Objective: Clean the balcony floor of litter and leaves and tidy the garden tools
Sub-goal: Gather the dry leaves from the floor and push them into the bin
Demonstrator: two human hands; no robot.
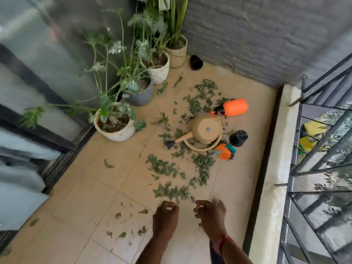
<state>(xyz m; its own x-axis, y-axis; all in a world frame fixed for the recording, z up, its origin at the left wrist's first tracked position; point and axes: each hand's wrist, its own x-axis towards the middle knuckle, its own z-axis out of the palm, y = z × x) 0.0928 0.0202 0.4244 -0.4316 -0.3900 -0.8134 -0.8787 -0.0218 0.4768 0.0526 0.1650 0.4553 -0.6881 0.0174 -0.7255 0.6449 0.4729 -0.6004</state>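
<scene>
A: How's each grip?
B: Left hand [165, 216] curled together, nothing seen inside; right hand [209, 214] blurred, can't tell.
A: The leaves [171, 191]?
B: Scattered across the floor [85, 187], just ahead of both hands, around the tipped watering can [206, 131].

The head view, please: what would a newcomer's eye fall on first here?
Green leaves lie scattered across the middle of the tiled floor. Among them a tan watering can lies tipped over, with an orange spray bottle on its side just beyond it. Potted plants line the left side.
</scene>
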